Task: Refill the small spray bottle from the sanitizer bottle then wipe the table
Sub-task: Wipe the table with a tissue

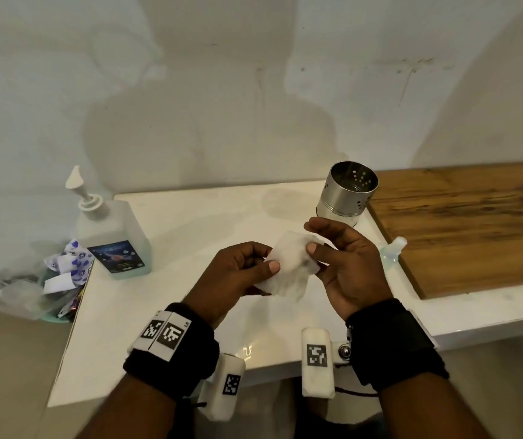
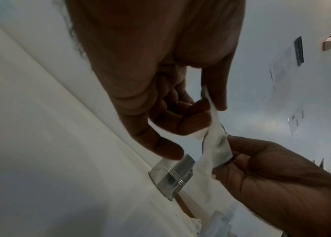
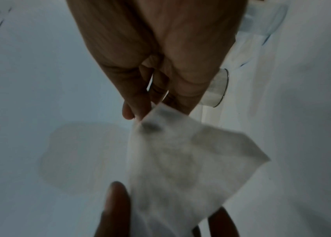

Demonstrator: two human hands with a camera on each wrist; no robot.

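From the head view, I have the wipe (image 1: 288, 264) stretched between both hands above the white table (image 1: 171, 236). My left hand (image 1: 238, 274) pinches its lower left edge, thumb on top, fingers curled beneath. My right hand (image 1: 345, 264) pinches the upper right corner between thumb and forefinger. The wipe's long axis runs on a diagonal from lower left to upper right, and the table lies straight below it, so I judge the coming move to be a plain lowering onto the surface. The small spray bottle (image 1: 391, 250) lies on its side just beyond my right hand, against the wooden board (image 1: 475, 229), clearly nearer that hand. The sanitizer bottle (image 1: 114, 239) stands upright, well apart at the table's far left corner, on my left hand's side.

From the left wrist view, my left hand's fingertips (image 2: 192, 124) clamp the wipe's (image 2: 215, 149) edge against the thumb, and the right hand (image 2: 272, 176) holds its other end. The metal cup (image 2: 170, 178) stands on the table past them.

From the right wrist view, my right hand's fingers (image 3: 140, 105) close together on the wipe's (image 3: 182, 160) top corner; grey smudges show on the sheet. A faint damp patch (image 3: 83, 154) lies on the table, left of the wipe.
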